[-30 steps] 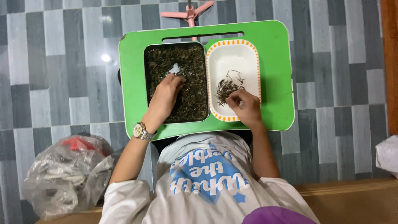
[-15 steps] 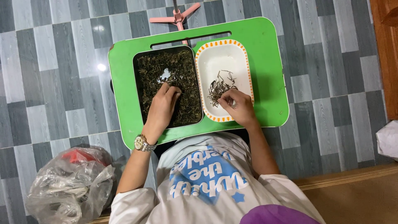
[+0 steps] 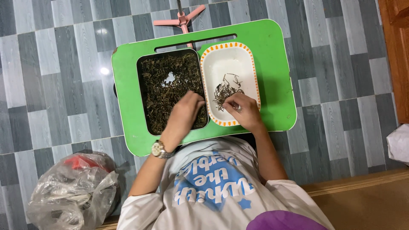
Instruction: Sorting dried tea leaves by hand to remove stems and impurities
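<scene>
Green tray (image 3: 277,64): left hand (image 3: 185,114) curled in dried leaves (image 3: 164,91); right hand (image 3: 245,111) pinching stems (image 3: 225,90)

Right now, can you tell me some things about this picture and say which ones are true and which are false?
1. The left hand is in the dark tray full of dried leaves. True.
2. The right hand rests on the bare floor. False: it is at the white dish with the orange rim, beside a small pile of stems.
3. Both containers sit on a green lap table. True.
4. The wristwatch is on the right wrist. False: it is on the left wrist.
5. A crumpled clear plastic bag lies on the tiled floor near the left arm. True.
</scene>
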